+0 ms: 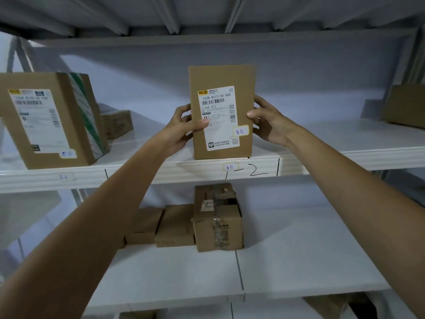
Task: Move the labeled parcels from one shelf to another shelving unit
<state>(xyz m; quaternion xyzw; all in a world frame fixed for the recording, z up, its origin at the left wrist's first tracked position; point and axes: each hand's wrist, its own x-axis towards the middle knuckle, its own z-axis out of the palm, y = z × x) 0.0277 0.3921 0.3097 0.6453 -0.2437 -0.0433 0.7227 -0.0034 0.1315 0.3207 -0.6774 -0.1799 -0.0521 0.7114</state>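
A slim brown cardboard parcel (222, 77) with a white shipping label and a small handwritten sticker stands upright on the front edge of the upper white shelf (333, 157), just above a shelf tag and the marking "1-2". My left hand (184, 125) grips its left side, thumb across the label. Against its right side my right hand (268, 120) presses, fingers curled round the edge. Both arms reach up from below.
A larger labeled box (46, 120) leans at the left of the same shelf, a small box (117, 123) behind it. Another box (404, 104) sits at the far right. Several brown boxes (216, 217) stand on the lower shelf (299, 249).
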